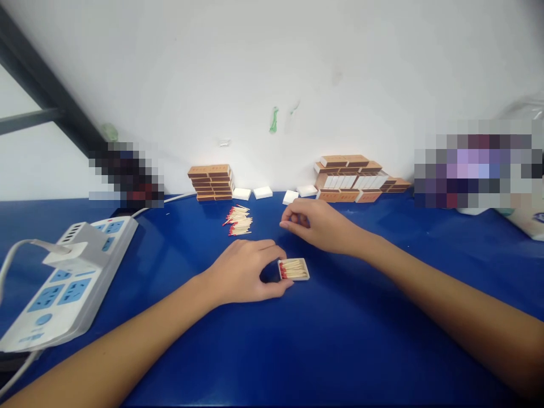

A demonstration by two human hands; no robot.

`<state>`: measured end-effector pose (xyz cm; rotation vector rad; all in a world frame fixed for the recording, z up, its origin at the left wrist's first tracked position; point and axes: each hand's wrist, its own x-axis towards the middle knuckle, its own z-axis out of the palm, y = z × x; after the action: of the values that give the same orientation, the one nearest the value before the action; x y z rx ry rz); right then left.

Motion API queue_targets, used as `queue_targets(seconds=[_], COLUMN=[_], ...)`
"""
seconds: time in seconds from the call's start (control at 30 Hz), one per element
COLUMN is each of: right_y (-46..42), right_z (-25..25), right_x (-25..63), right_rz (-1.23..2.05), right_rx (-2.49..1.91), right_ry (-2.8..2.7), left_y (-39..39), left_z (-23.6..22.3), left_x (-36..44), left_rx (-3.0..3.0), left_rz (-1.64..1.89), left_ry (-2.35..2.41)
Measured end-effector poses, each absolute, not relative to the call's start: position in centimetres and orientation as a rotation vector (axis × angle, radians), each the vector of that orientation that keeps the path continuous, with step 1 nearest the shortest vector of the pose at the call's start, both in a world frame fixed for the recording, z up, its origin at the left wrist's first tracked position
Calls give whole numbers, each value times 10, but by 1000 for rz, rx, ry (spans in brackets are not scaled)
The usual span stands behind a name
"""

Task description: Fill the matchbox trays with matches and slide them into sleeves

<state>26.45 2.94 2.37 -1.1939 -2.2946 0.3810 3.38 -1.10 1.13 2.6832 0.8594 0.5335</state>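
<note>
My left hand (250,269) rests on the blue table, its thumb and fingers closed on the left end of a small white matchbox tray (307,271). Red-tipped matches (293,267) lie side by side in that tray, heads toward my left hand. Above and to the right of it hovers my right hand (317,224), fingers curled with thumb and forefinger tips close together. Whether anything sits in that pinch, I cannot make out. A loose pile of matches (240,221) lies beyond my left hand, most heads pointing left.
Against the wall stand a stack of matchboxes (210,182) and a larger stack (348,180) to the right. Several white trays (262,192) lie between them. A power strip (106,238) with cables takes up the left side. A blurred-out item (471,164) is at far right.
</note>
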Motion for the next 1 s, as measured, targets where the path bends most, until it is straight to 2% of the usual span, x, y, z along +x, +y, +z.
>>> queue_targets(seconds=[0.17,0.47,0.67,0.87,1.0], right_y=[60,88,59,55,61], right_z=[28,50,39,25,22], right_x=[272,294,284,241,212], right_rz=[218,18,364,661,630], right_rx=[-1347,-1531,-1374,-1082,-941], right_ry=[-2254,-2164,-2271,-2347,-2436], left_y=[-10,-3,-3,-21,-27], left_z=[11,7,7,8,8], left_x=[33,31,32,37,39], left_rx=[2712,2655,2654,2702,2706], left_rz=[474,670,649,486,475], left_ry=[898,1074,1102,787,747])
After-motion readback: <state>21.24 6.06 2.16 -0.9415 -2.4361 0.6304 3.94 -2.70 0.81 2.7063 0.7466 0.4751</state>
